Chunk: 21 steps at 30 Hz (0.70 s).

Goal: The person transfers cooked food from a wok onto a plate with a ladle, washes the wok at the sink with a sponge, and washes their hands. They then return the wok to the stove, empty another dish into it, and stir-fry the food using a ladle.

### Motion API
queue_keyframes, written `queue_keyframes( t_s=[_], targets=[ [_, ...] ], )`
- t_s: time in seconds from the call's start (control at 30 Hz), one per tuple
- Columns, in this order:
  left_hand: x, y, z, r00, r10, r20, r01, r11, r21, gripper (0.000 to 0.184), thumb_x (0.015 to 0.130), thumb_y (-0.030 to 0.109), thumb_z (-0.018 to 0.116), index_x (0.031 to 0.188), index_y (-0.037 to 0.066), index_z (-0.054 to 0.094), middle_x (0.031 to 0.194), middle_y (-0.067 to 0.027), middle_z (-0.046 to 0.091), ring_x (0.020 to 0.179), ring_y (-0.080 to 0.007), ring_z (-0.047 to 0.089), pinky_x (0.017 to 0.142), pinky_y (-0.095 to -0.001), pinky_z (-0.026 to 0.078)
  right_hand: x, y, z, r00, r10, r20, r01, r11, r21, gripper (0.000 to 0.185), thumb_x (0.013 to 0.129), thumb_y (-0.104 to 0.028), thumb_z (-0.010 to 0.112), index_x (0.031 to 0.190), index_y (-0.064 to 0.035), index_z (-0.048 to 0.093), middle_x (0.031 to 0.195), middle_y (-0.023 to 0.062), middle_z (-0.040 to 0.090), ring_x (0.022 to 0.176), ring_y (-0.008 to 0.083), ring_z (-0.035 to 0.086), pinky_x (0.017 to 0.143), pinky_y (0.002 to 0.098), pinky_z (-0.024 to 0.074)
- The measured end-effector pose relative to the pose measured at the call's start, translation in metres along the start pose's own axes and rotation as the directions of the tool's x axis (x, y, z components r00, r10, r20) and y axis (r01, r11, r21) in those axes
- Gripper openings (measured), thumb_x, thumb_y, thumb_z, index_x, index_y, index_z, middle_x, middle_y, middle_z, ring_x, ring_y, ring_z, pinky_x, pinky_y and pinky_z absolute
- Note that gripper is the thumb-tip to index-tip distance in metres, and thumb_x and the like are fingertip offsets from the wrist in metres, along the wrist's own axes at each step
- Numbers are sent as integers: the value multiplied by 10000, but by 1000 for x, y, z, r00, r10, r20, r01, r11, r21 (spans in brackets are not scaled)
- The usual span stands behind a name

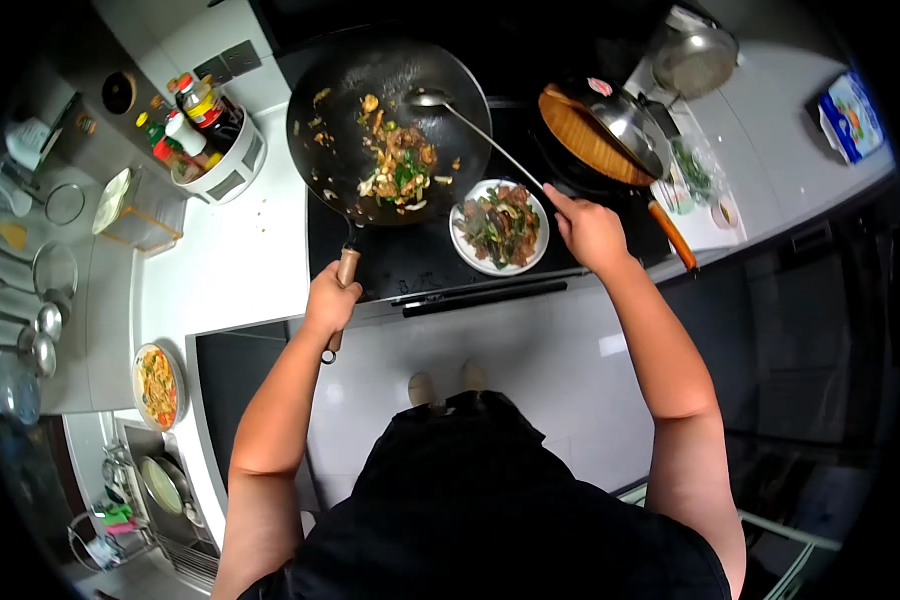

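Note:
My left hand (332, 300) is wrapped round the wooden handle (347, 268) of a large black wok (340, 85). Pieces of cooked food (400, 165) with greens lie in the wok. In my right hand (592, 233) is the long handle of a metal ladle (429, 98), whose bowl rests inside the wok near its upper right. Between the wok and my right hand, a white plate (459, 243) heaped with meat and green vegetables (502, 228) stands on the black stove.
Right of the stove's middle, a second pan holds a wooden lid (580, 135), its handle (672, 235) jutting frontward. Sauce bottles (205, 108) fill a white caddy (232, 172) on the left. Another plate of food (157, 385) sits near the sink (135, 440).

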<state>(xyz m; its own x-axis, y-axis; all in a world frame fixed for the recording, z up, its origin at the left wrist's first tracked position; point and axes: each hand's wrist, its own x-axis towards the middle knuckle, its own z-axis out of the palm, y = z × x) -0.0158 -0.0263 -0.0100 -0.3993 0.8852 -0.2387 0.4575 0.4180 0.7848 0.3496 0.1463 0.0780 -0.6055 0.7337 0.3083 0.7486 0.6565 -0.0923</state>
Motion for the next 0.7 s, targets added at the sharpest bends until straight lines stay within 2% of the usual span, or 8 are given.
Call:
queue_keyframes(
  t_s=[0.03,0.13,0.17,0.27,0.3,0.47,0.6,0.7],
  targets=[
    [-4,3,-3,999,-31,30,31,1000,-4,232,766,103,611,976,15,567,747,-132,596,708,-253,606,685,-366,473,-5,-4,1,999,42,7,-42,999,11,430,834,-145,615,1259,-205,585,760,113,647,655,321,630,590,433,520],
    [-14,20,-4,996,81,49,-81,997,-5,303,801,50,570,1102,29,537,609,-28,515,461,-128,510,424,-295,422,-29,-11,-9,991,125,43,-126,992,26,453,831,-139,618,1275,-215,571,795,113,655,693,322,635,627,433,527],
    [-19,27,-5,996,53,66,-53,999,-8,305,800,58,574,1102,27,543,611,-29,517,472,-132,516,437,-299,426,-37,-12,-14,990,127,53,-129,991,31,455,830,-137,619,1276,-215,570,798,114,655,697,323,635,635,433,528],
    [-25,30,3,992,112,56,-113,993,28,287,797,65,582,1079,25,550,615,-32,520,473,-132,514,441,-299,424,-60,-5,-27,991,111,70,-116,991,64,461,823,-122,621,1272,-217,575,803,116,655,708,324,633,652,431,527],
    [-33,46,2,998,31,54,-34,997,67,257,763,121,611,989,2,579,776,-183,630,717,-308,635,690,-382,490,-68,-1,-32,991,101,82,-107,992,67,462,822,-119,621,1271,-215,576,802,116,655,709,323,633,652,430,526],
    [-50,63,33,996,85,-17,-82,987,137,270,754,114,634,992,1,578,780,-196,637,747,-348,638,714,-396,491,-113,22,-40,983,113,143,-125,989,75,459,820,-111,621,1267,-208,583,808,108,661,720,311,635,651,420,524],
    [-64,69,54,991,107,-86,-88,975,202,255,754,105,633,975,-5,568,792,-222,632,773,-386,631,719,-409,488,-146,42,-37,987,99,129,-116,984,132,460,827,-124,627,1274,-217,578,808,94,661,723,307,636,654,424,524],
    [-75,76,66,986,110,-127,-76,966,246,237,757,103,636,962,8,565,801,-226,635,786,-399,630,715,-421,485,-159,51,-44,969,118,217,-151,979,140,465,830,-125,632,1279,-229,573,818,91,664,734,307,638,662,425,525]
  ],
)
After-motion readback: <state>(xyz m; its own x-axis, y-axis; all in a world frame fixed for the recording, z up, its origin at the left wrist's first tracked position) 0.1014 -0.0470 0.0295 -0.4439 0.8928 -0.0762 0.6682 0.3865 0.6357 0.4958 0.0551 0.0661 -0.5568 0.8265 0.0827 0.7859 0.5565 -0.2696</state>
